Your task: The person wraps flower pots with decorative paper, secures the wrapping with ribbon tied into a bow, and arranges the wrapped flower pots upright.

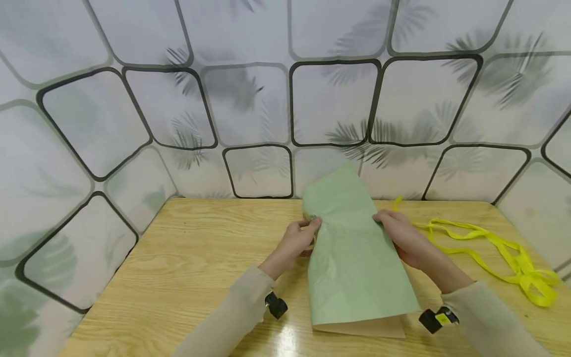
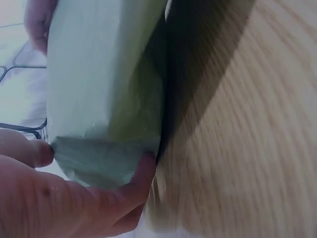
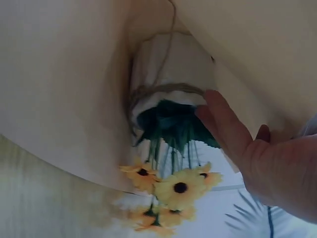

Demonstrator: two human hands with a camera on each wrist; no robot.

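A sheet of green wrapping paper, pale on its inner side, is folded over on the table. My left hand pinches its gathered left edge; in the left wrist view, the thumb and fingers of that hand press a crease into the paper. On the opposite side, my right hand holds the right edge. Within the fold, the right wrist view shows a bouquet of yellow flowers with dark centres, in a pale wrap tied with twine. The right fingers reach in beside the twine. From the head view the bouquet is hidden.
A loose yellow ribbon lies in loops on the right of the wooden table. Patterned cloth or sheeting rises behind the table and along both sides. The paper's top corner leans against it.
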